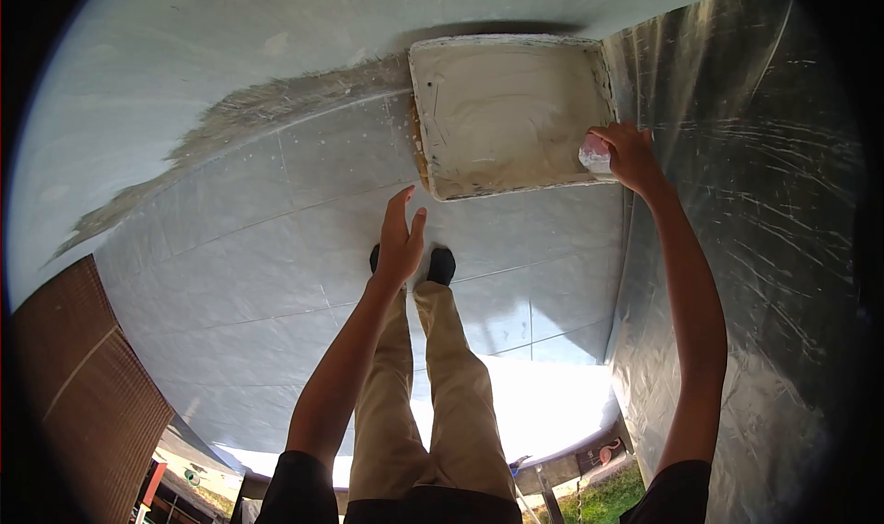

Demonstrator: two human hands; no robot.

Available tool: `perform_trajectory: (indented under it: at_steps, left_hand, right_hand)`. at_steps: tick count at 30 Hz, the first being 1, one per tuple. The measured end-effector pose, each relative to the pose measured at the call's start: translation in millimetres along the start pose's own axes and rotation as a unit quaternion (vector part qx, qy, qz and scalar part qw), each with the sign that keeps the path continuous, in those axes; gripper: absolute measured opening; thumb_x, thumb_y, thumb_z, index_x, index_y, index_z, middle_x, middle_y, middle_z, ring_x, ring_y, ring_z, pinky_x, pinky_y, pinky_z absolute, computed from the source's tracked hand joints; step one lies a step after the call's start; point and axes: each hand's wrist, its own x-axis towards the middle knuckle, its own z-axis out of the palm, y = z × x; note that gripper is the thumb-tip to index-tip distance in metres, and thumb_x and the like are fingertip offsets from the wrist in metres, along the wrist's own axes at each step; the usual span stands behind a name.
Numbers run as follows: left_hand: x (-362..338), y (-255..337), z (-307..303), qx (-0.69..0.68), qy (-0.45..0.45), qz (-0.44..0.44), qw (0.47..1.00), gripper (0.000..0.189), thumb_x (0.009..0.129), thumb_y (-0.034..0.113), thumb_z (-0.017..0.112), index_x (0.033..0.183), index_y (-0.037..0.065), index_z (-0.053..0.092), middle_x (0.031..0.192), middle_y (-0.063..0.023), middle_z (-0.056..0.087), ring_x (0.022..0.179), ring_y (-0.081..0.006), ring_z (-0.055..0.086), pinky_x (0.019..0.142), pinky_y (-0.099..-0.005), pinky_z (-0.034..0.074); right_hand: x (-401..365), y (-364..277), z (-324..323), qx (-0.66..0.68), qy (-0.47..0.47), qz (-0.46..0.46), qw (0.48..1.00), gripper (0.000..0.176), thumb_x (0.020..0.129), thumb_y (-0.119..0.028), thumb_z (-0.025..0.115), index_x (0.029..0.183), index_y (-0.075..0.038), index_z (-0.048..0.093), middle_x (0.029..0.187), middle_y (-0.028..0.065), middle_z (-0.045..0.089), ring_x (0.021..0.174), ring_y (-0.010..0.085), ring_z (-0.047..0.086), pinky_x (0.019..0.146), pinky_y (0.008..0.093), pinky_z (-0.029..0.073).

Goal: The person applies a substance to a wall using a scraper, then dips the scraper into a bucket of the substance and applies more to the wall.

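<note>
A rectangular tray with a crusted rim stands by the wall, holding a smooth beige-grey paste. My right hand is at its near right corner, fingers closed around a small pink object smeared with white. Its exact kind is not clear, since my fingers cover part of it. Just short of the tray's near left corner, my left hand is held in the air, thumb and fingers apart, with nothing in it.
Grey tiled flooring lies under my feet. A pale wall with a rough grey band along its foot rises behind the tray. Shiny dark sheeting borders the right side. Brown corrugated material stands at the left.
</note>
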Motion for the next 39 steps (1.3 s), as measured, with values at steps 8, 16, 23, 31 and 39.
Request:
perform_trajectory:
  at_steps: [8, 16, 23, 31, 39]
  left_hand:
    - [-0.4, 4.5, -4.2, 0.006, 0.004, 0.010, 1.000, 0.045, 0.105, 0.019, 0.052, 0.144, -0.002, 0.047, 0.140, -0.0236, 0.054, 0.133, -0.0354, 0.053, 0.113, -0.0437, 0.040]
    - [-3.2, 26.3, -14.4, 0.003, 0.006, 0.006, 1.000, 0.045, 0.105, 0.019, 0.053, 0.144, -0.002, 0.047, 0.141, -0.0239, 0.054, 0.134, -0.0361, 0.052, 0.114, -0.0438, 0.039]
    - [11.0, 74.7, -40.9, 0.016, 0.029, 0.073, 0.997, 0.045, 0.105, 0.019, 0.053, 0.144, -0.002, 0.047, 0.141, -0.0240, 0.054, 0.134, -0.0364, 0.052, 0.114, -0.0435, 0.039]
    - [56.3, 212.5, -102.4, 0.001, 0.075, 0.192, 0.978, 0.044, 0.105, 0.019, 0.052, 0.142, -0.004, 0.048, 0.141, -0.0243, 0.054, 0.134, -0.0363, 0.052, 0.114, -0.0438, 0.039]
    - [83.7, 403.2, -162.9, -0.022, 0.122, 0.319, 0.940, 0.043, 0.104, 0.016, 0.053, 0.142, -0.004, 0.048, 0.143, -0.0229, 0.054, 0.137, -0.0342, 0.050, 0.118, -0.0434, 0.036]
  right_hand:
    - [9.3, 19.4, 9.8, 0.053, -0.006, 0.054, 0.997, 0.034, 0.097, 0.000, 0.055, 0.123, -0.014, 0.071, 0.103, 0.0068, 0.070, 0.100, 0.0238, 0.062, 0.090, 0.0421, 0.040]
    - [-4.4, -2.7, 1.5, 0.567, -0.011, 0.202, 0.799, 0.031, 0.105, -0.018, 0.059, 0.132, -0.002, 0.062, 0.102, -0.0013, 0.065, 0.087, 0.0080, 0.058, 0.078, 0.0260, 0.048]
    - [-23.3, -21.0, -30.4, 0.721, 0.055, 0.085, 0.685, 0.035, 0.102, -0.028, 0.067, 0.130, -0.008, 0.059, 0.096, -0.0046, 0.062, 0.078, 0.0057, 0.052, 0.069, 0.0257, 0.042]
    - [-46.0, -70.6, -189.0, 0.761, 0.111, 0.050, 0.637, 0.043, 0.102, -0.021, 0.066, 0.139, -0.002, 0.053, 0.107, 0.0010, 0.069, 0.083, 0.0078, 0.061, 0.068, 0.0266, 0.049]
    - [-81.2, -82.1, -357.5, 0.777, 0.177, -0.061, 0.602, 0.037, 0.102, -0.018, 0.063, 0.135, -0.003, 0.055, 0.111, 0.0043, 0.069, 0.091, 0.0108, 0.068, 0.072, 0.0290, 0.058]
